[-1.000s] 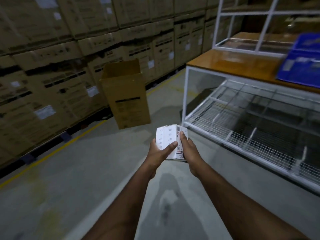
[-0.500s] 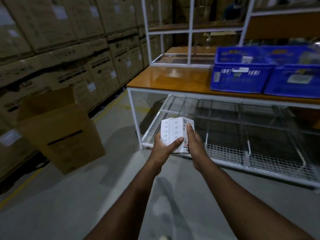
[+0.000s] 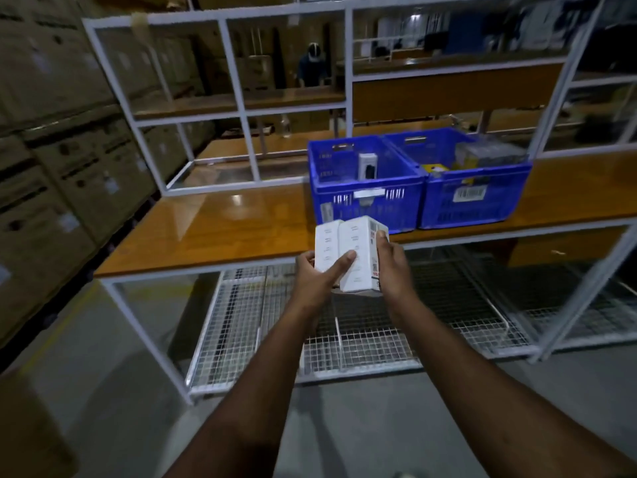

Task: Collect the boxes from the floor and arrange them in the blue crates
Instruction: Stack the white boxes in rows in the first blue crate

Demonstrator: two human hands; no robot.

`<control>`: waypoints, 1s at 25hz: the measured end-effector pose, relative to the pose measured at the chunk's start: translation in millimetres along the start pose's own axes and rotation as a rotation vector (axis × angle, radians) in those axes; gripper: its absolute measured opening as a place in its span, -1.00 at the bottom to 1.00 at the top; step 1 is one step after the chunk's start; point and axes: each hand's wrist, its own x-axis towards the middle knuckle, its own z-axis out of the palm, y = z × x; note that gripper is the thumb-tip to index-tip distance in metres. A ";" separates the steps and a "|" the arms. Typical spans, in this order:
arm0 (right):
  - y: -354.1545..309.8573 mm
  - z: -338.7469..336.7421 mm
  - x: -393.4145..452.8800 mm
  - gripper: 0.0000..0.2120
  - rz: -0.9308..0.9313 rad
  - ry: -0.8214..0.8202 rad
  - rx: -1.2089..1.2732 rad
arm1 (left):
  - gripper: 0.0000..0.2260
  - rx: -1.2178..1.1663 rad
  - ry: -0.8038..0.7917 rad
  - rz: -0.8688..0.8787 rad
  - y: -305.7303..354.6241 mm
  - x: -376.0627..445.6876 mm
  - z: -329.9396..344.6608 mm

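**Two white boxes in hand, just short of the crates**

Landmark = the wooden shelf (image 3: 213, 232).

Left of the shelf: wall of stacked brown cartons (image 3: 51, 167), not part of this job as far as I can judge.

Left hand (image 3: 319, 277): in front of the shelf's front edge, just below it. Fingers wrapped behind the left box, thumb pressed flat across the front faces. Firm clamp.

White boxes (image 3: 348, 257): two small cartons held side by side, upright, touching, slightly splayed like an open book. They sit against the shelf's front edge in view, below the crates. Barcode label on the right side face.

Right hand (image 3: 393, 267): fingers curled round the right side of the right box, fingertips over the label.

Handling read: light, since both ride in a fingertip-and-thumb hold. Thin card, stiff enough at edges, will dent if squeezed mid-panel. Smooth printed faces, so the pair can shear apart. Best hold is what's here: squeeze from outer sides, thumb bridging the seam.

On the shelf, right part: left blue crate (image 3: 365, 201) with one small box standing inside, and touching it the right blue crate (image 3: 475, 198) holding packed items, contents blurred.

Below the shelf: wire mesh rack (image 3: 344, 343).
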 end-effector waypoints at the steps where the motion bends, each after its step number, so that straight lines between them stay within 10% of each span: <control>1: -3.8 1.4 26.0 -0.57 -0.029 0.013 0.017 | -0.25 -0.022 0.001 0.018 2.9 23.0 9.4; 13: -91.3 31.8 295.6 -0.82 -0.333 -0.048 -0.101 | -0.50 0.099 0.143 0.176 82.1 256.1 76.5; 25: -87.7 51.0 460.8 -0.38 0.077 -0.296 -0.214 | -0.23 0.715 0.065 0.034 95.2 474.7 68.0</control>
